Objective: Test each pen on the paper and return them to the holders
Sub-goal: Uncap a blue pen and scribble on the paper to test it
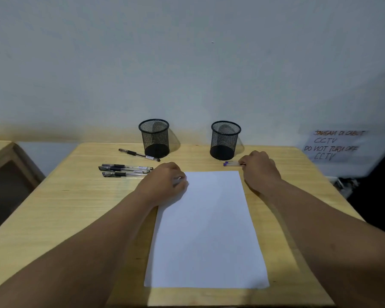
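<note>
A blank white sheet of paper [206,230] lies lengthwise on the wooden table [76,207]. Two black mesh holders stand at the back, the left holder [154,137] and the right holder [225,140]; both look empty. My left hand [165,183] rests curled on the paper's top left corner, a pen-like object blurred under its fingers. My right hand [259,168] pinches the ends of purple-capped pens [231,164] lying beside the right holder. Three black pens [125,170] lie side by side left of my left hand. One more black pen [139,154] lies before the left holder.
A wall rises right behind the holders. A handwritten CCTV notice [335,144] hangs at the right. Another wooden piece of furniture [2,165] stands left of the table, across a gap. Dark space lies past the table's right edge.
</note>
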